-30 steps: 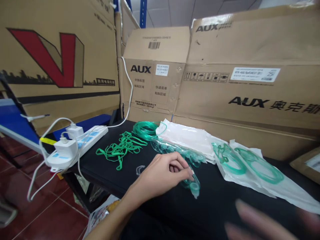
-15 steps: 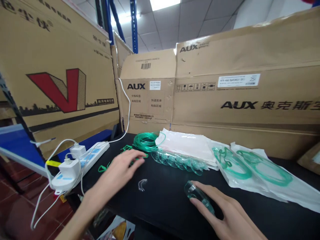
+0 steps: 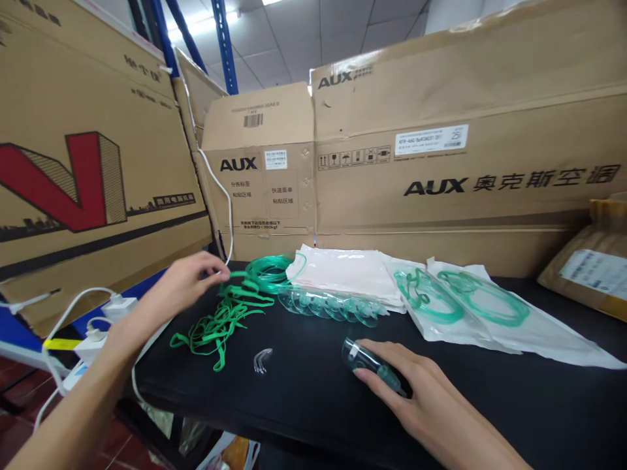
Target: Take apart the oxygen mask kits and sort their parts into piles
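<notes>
My left hand [image 3: 183, 287] is raised at the left of the table, thumb and fingers pinched on the end of a green elastic strap [image 3: 238, 275]. Below it lies a tangled pile of green straps [image 3: 215, 329]. My right hand [image 3: 406, 385] grips a clear green plastic oxygen mask [image 3: 371, 363] just above the table, its fingers round the far side and the thumb in front. Between the hands, several small bent metal strips [image 3: 262, 360] lie on the black surface. A row of nested clear masks [image 3: 333, 307] rests farther back.
A coil of green tubing [image 3: 267, 273] sits behind the straps. White pouches [image 3: 347, 271] are stacked beside it, and more pouches with tubing [image 3: 482, 307] lie to the right. A power strip [image 3: 91, 349] stands at the left. Cardboard panels [image 3: 362, 202] wall the back; a brown parcel [image 3: 590, 258] is at the right.
My left hand has moved left and up from over the strap pile, lifting a strap end, so the pile shows. My right hand still holds the mask. The view has turned slightly right.
</notes>
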{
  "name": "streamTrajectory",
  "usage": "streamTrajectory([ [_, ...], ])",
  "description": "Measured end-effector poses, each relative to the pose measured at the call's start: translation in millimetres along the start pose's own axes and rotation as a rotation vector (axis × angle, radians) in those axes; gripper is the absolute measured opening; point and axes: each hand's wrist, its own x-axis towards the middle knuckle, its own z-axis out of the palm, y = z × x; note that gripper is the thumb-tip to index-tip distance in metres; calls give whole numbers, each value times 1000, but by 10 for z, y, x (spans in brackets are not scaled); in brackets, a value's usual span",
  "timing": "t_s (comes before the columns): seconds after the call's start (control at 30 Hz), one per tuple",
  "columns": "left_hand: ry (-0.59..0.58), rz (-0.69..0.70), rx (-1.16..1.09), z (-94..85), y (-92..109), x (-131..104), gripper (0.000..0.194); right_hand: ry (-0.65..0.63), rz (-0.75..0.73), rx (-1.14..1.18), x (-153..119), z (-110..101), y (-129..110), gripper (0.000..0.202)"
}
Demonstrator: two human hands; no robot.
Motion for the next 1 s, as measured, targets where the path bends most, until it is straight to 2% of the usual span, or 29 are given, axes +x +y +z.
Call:
streamTrajectory([
  [0.07, 111, -24, -8, -210, 149, 193, 41, 10, 12, -8, 2, -8, -3, 40],
  [0.17, 253, -29, -74, -460, 519, 428, 42, 29, -6, -12, 10, -13, 0, 39],
  [0.23, 320, -13, -172, -538, 810, 530, 42, 28, -20, -11, 9, -28, 6, 38],
  [0.3, 328, 18, -269, -520, 1085, 576, 37, 19, -16, -16, -4, -62, 22, 38],
  [0.4, 215, 40, -449, -291, 1417, 513, 26, -9, 14, -41, -45, -154, 84, 40],
  [0.5, -44, 41, -609, 137, 1631, 298, 23, -40, 84, -89, -98, -282, 190, 45],
  [0.6, -314, -26, -796, 618, 1721, 36, 25, -37, 91, -135, -138, -410, 296, 49],
  [0.67, -445, -100, -911, 885, 1722, -94, 26, -54, 62, -152, -148, -472, 349, 44],
  [0.73, -527, -167, -993, 1075, 1695, -168, 26, -78, 42, -175, -150, -501, 392, 40],
  [0.8, -582, -208, -1036, 1183, 1660, -197, 27, -63, 11, -224, -151, -496, 414, 44],
  [0.87, -593, -229, -1011, 1217, 1627, -207, 33, 37, -41, -292, -156, -471, 386, 51],
  [0.93, -528, -231, -898, 1193, 1599, -216, 39, 183, -150, -333, -161, -438, 283, 47],
  [1.0, -432, -211, -736, 1130, 1567, -235, 39, 277, -285, -310, -168, -399, 114, 31],
])
